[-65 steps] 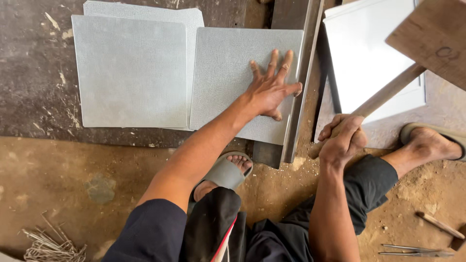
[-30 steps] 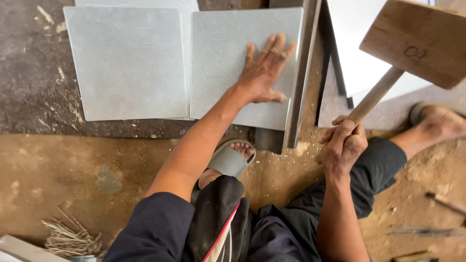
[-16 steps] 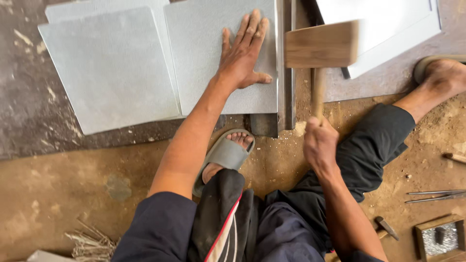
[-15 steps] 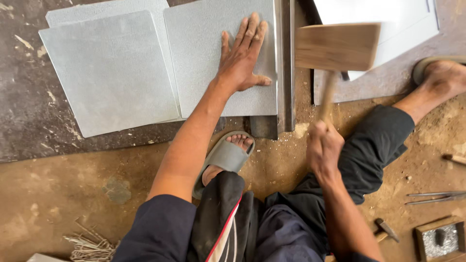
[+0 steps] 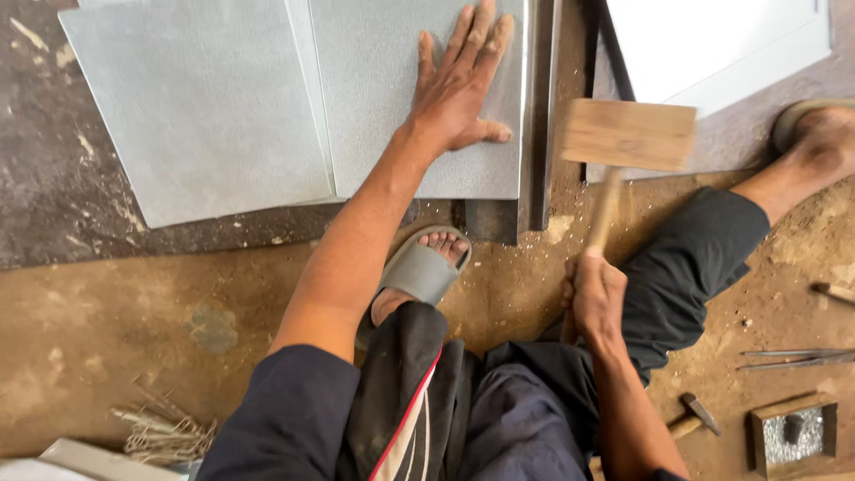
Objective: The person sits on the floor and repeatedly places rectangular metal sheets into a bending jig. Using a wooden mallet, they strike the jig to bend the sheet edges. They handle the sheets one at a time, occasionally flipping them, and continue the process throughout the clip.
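My left hand [image 5: 459, 85] lies flat, fingers spread, on a grey metal sheet [image 5: 383, 116] whose right edge rests on a dark steel bar [image 5: 538, 116]. A second grey sheet [image 5: 196, 107] lies to its left, partly under it. My right hand [image 5: 597, 298] grips the handle of a wooden mallet [image 5: 628, 134]. The blurred mallet head hangs just right of the bar, above the floor.
A white sheet [image 5: 712, 40] lies at the top right. My sandalled feet [image 5: 423, 267] [image 5: 815, 134] rest on the dirt floor. A small hammer [image 5: 695, 414], metal rods [image 5: 793, 356] and a small wooden block [image 5: 793, 432] lie at the lower right; wire scraps [image 5: 165, 432] sit lower left.
The mallet swung from raised at the upper right down and left toward the steel bar. My left hand stayed pressed on the sheet. The view shifted closer.
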